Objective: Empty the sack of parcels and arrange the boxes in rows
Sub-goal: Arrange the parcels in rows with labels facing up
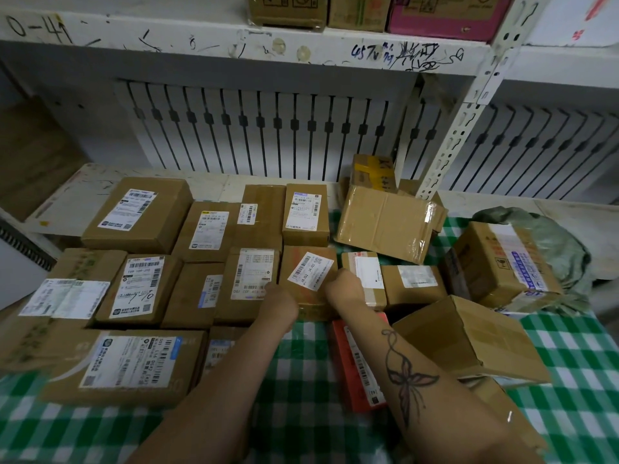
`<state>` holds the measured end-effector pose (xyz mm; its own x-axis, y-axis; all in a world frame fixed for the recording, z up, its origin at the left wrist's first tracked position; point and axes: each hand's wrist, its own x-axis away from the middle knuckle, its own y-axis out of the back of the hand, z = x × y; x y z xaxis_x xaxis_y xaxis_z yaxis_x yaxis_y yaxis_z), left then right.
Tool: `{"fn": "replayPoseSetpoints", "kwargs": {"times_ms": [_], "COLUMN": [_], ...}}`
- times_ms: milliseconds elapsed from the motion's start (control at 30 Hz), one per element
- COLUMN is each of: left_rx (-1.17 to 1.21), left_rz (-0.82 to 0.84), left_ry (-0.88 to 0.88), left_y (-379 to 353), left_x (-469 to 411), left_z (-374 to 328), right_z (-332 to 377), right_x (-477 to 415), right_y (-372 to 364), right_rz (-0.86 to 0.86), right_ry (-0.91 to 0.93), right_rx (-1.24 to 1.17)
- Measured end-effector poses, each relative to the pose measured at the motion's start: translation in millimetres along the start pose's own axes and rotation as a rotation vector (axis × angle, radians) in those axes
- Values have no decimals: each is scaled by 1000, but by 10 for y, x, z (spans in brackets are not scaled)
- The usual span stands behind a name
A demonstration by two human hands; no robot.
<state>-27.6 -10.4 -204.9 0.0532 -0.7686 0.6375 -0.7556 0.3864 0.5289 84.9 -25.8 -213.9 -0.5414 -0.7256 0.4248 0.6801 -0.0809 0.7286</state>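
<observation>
Cardboard box point(306, 262) (label up) between left hand point(283, 301) and right hand point(343, 289) fingers

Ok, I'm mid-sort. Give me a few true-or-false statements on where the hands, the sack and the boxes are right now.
1. The left hand and the right hand are both at the box with the tilted white label. True.
2. The checked cloth is red and white. False: it is green and white.
3. The sack lies at the far right, behind a taped box. True.
4. The red parcel stands on the upper shelf. False: it lies flat on the cloth.
5. The labelled boxes on the left lie side by side, labels up. True.
</observation>
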Motion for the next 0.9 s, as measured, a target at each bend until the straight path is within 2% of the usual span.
{"fn": "replayPoseSetpoints", "kwargs": {"times_ms": [67,167,300,433,567,767,900], "left_rx": [-45,-188,-265,-301,-229,-166,-173], "left_rz": [27,81,91,89,166,307,355], "left_ry": [8,-89,-164,-243,-236,-182,-132], "left_y": [-13,-24,-43,-71,-169,-361,-491], "left_x": [47,142,152,196,250,390,484], "left_z": [-31,-47,-37,-22,-47,47,177], "right_z": [10,-1,-45,-76,-173,-305,-450], "right_x": [27,78,121,110,153,225,276], "right_y": [-44,-97,-47,29,169,328,407], "right_rz": [101,196,93,-51,-82,7,99], "right_ry": [33,120,200,153,68,-66,-135], "right_rx": [37,29,-68,-131,-109,-58,-133]}}
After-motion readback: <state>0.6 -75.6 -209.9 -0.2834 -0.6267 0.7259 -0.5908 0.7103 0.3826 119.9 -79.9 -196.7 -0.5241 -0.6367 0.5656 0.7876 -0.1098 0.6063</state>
